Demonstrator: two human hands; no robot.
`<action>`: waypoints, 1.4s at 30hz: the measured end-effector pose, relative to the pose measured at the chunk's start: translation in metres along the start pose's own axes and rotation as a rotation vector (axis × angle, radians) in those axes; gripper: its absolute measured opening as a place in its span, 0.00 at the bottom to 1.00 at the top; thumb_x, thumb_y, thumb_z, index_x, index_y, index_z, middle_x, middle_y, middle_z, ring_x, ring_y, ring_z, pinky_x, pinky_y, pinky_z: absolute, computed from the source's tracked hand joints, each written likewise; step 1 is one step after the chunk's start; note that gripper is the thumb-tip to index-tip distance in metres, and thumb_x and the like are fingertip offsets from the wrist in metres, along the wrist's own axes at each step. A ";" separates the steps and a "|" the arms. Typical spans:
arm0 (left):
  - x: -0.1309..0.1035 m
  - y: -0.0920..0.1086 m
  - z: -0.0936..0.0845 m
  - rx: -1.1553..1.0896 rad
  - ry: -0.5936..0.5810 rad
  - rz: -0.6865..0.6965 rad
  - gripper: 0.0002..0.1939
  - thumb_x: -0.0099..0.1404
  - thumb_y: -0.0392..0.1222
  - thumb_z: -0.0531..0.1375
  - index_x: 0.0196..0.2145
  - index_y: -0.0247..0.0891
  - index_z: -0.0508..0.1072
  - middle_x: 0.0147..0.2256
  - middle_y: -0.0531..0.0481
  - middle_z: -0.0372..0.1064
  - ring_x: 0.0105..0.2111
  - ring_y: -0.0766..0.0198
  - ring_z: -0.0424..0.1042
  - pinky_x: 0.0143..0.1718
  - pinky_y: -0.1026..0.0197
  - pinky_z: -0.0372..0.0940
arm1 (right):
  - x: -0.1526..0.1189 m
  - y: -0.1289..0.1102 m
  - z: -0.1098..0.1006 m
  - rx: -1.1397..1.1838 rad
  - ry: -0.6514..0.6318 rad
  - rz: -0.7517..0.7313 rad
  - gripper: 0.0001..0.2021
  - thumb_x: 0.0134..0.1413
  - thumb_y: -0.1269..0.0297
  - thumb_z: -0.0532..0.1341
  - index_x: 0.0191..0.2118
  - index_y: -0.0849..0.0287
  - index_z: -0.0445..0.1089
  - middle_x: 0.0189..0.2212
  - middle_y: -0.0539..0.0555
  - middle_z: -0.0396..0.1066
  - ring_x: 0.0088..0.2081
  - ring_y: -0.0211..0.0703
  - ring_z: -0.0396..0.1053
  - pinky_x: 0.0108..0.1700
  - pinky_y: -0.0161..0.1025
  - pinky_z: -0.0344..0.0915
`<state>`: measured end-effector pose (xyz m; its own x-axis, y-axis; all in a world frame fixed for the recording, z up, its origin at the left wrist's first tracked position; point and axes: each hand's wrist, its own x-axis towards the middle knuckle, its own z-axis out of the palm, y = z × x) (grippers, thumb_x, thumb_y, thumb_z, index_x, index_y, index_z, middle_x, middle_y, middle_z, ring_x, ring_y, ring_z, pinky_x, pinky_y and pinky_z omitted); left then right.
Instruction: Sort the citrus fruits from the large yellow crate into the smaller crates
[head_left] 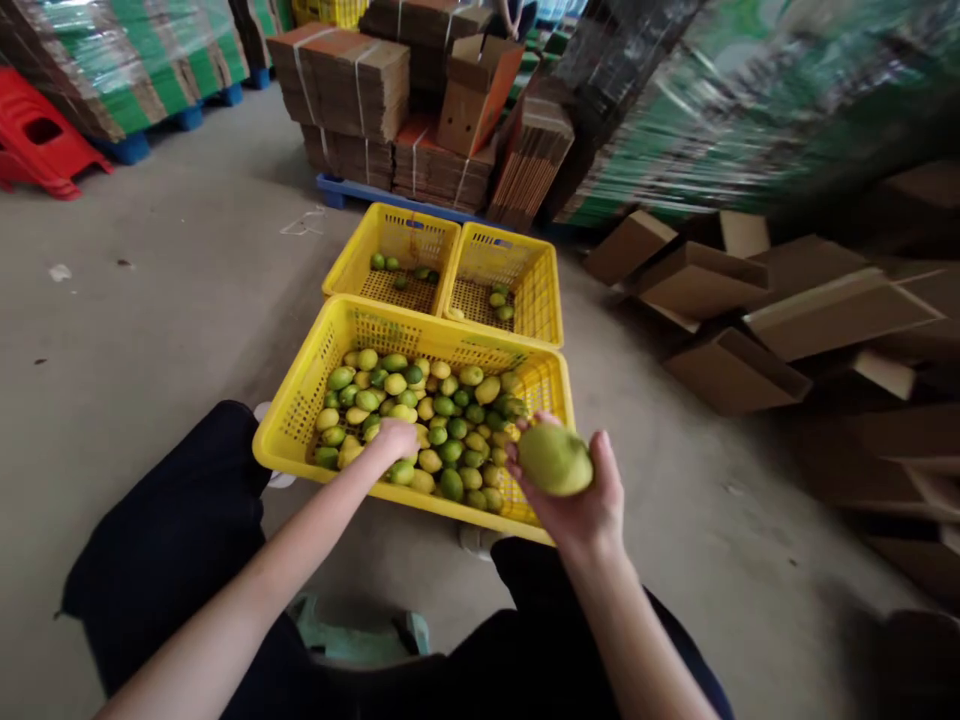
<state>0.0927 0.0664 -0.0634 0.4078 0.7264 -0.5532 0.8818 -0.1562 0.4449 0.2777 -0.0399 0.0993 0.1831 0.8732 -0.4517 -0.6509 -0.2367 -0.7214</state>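
A wide yellow crate (300, 400) stands in front of me, holding many lemons (430, 460) that range from yellow to dark green. My left hand (397, 438) reaches into it from the near side and touches the fruit. Its fingers point down among the lemons and are mostly hidden, so their grip does not show. Over the crate's right end, my right hand (592, 505) is turned palm up with a large yellow-green lemon (555, 458) in it. The fingers curl around the fruit's left side, and the thumb stands up at its right.
Two yellow crates, left (345, 260) and right (551, 290), adjoin the far side, each with a few green fruits. Flattened cartons (345, 85) are stacked on a blue pallet (326, 190). Open cardboard boxes (735, 370) lie at right. A red stool (41, 135) stands far left.
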 end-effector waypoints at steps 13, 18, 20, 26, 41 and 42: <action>0.167 0.064 0.039 0.206 0.034 0.129 0.32 0.68 0.33 0.58 0.68 0.34 0.55 0.69 0.31 0.50 0.60 0.46 0.68 0.57 0.52 0.65 | -0.030 0.029 -0.059 0.257 0.215 0.222 0.15 0.42 0.50 0.73 0.34 0.53 0.80 0.36 0.58 0.78 0.33 0.52 0.74 0.30 0.45 0.69; 0.195 0.067 0.050 0.261 0.009 0.137 0.29 0.68 0.33 0.59 0.65 0.40 0.62 0.68 0.37 0.54 0.60 0.48 0.67 0.57 0.53 0.65 | -0.034 0.048 -0.043 0.303 0.132 0.333 0.15 0.44 0.51 0.73 0.35 0.56 0.80 0.33 0.58 0.77 0.30 0.51 0.74 0.28 0.43 0.67; 0.199 0.069 0.051 0.276 0.008 0.125 0.26 0.67 0.34 0.60 0.62 0.39 0.66 0.67 0.35 0.54 0.58 0.47 0.70 0.56 0.52 0.66 | -0.033 0.052 -0.038 0.306 0.128 0.350 0.15 0.44 0.52 0.74 0.34 0.57 0.80 0.32 0.57 0.77 0.29 0.49 0.74 0.27 0.42 0.67; 0.177 0.071 0.025 0.248 0.064 0.207 0.24 0.68 0.39 0.63 0.60 0.34 0.69 0.60 0.36 0.66 0.56 0.50 0.71 0.56 0.56 0.65 | -0.026 0.050 -0.029 0.282 0.124 0.348 0.18 0.40 0.51 0.75 0.33 0.59 0.80 0.32 0.56 0.77 0.28 0.48 0.74 0.26 0.41 0.68; -0.078 0.025 -0.110 -0.794 0.452 0.586 0.32 0.56 0.49 0.72 0.54 0.34 0.71 0.52 0.37 0.75 0.50 0.52 0.77 0.55 0.48 0.70 | -0.017 0.029 0.013 0.129 -0.213 0.160 0.20 0.36 0.55 0.74 0.38 0.56 0.77 0.35 0.54 0.79 0.37 0.50 0.76 0.41 0.45 0.73; -0.091 0.017 -0.106 -0.850 0.452 0.588 0.33 0.55 0.49 0.72 0.55 0.35 0.70 0.52 0.37 0.75 0.49 0.52 0.77 0.54 0.48 0.71 | -0.018 0.032 0.016 0.093 -0.275 0.127 0.20 0.34 0.59 0.74 0.39 0.56 0.76 0.36 0.54 0.79 0.39 0.51 0.76 0.43 0.46 0.73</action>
<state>0.0453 0.0690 0.0688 0.4311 0.8930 0.1291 0.0636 -0.1728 0.9829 0.2423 -0.0562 0.0925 -0.1017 0.9247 -0.3668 -0.7228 -0.3220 -0.6114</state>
